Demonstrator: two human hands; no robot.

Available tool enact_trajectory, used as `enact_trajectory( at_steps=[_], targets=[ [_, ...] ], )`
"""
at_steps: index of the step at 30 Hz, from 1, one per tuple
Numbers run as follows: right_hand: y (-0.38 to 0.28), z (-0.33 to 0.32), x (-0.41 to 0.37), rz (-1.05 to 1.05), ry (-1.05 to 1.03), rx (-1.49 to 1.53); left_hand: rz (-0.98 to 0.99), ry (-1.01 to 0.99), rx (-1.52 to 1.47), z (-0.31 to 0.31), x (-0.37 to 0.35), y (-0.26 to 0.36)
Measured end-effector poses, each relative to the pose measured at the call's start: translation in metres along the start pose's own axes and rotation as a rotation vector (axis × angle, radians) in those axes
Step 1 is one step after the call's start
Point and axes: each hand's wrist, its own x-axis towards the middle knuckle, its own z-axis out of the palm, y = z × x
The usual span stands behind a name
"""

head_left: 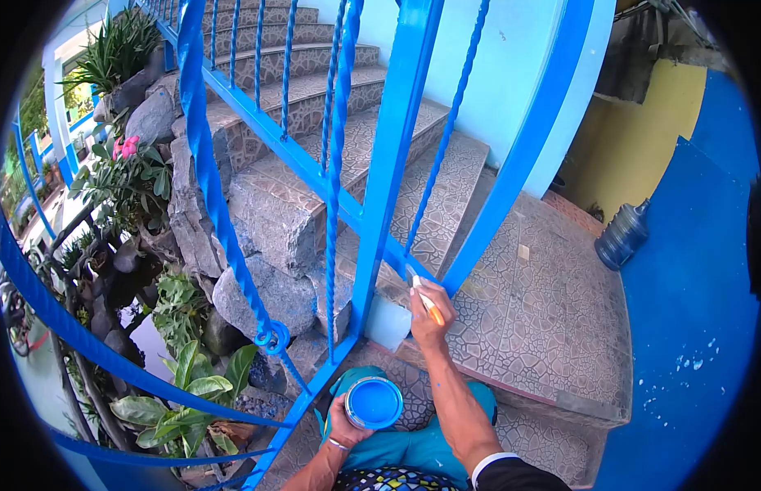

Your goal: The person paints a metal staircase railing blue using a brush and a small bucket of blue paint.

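Note:
My left hand (345,424) is wrapped round a small can of blue paint (374,403), held upright above my lap. The paint's surface shows in the open top. In my right hand (433,312) is a paintbrush (430,302) with an orange and white handle. Its bristles are at the lower blue rail (406,263) of the metal railing, close to the foot of a twisted bar (442,147); whether they touch is hard to see. A thick blue post (391,155) rises just left of the brush.
Tiled steps (315,102) curve upward behind the railing. On the left are rocks (266,303), leafy plants (184,401) and a small pool. A large dark plastic bottle (623,235) lies by the tiled landing (544,327). Twisted bars (202,155) stand close in front of me.

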Motion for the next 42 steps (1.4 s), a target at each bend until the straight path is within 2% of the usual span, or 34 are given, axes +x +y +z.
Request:
enact_trajectory(
  at_steps=[7,11,15,21,23,28,32,35,38,41,42],
  targets=[
    [-0.024,0.006,0.014,0.017,-0.029,0.125,-0.021,-0.02,-0.007,0.002,0.002,0.001],
    [-0.008,0.024,0.014,0.012,-0.036,0.125,0.008,0.004,0.022,0.006,0.0,-0.001],
    [-0.004,-0.009,0.003,0.047,-0.006,0.027,0.017,0.023,0.019,-0.002,0.001,-0.001],
    [-0.01,-0.051,-0.026,0.338,0.149,0.202,0.003,0.011,-0.019,-0.006,0.006,0.004],
    [-0.016,-0.051,-0.021,0.252,0.054,0.156,-0.02,0.01,-0.015,0.0,0.003,0.0],
    [-0.022,-0.005,0.003,0.139,0.002,0.17,-0.02,-0.033,-0.021,0.004,0.004,-0.002],
    [-0.011,0.016,0.015,0.143,-0.021,0.205,-0.005,-0.002,0.046,0.005,0.004,-0.004],
    [-0.004,-0.004,0.009,0.065,0.018,0.091,0.004,-0.007,0.083,0.01,-0.002,-0.005],
    [-0.005,-0.036,-0.005,0.139,0.09,0.032,-0.014,-0.003,0.099,0.014,-0.002,-0.004],
    [0.003,-0.068,-0.029,0.24,0.12,0.059,-0.037,-0.014,-0.029,0.009,0.002,-0.001],
    [-0.002,-0.075,-0.031,0.253,0.078,0.077,-0.034,-0.039,-0.028,0.008,0.003,0.0]
  ],
)
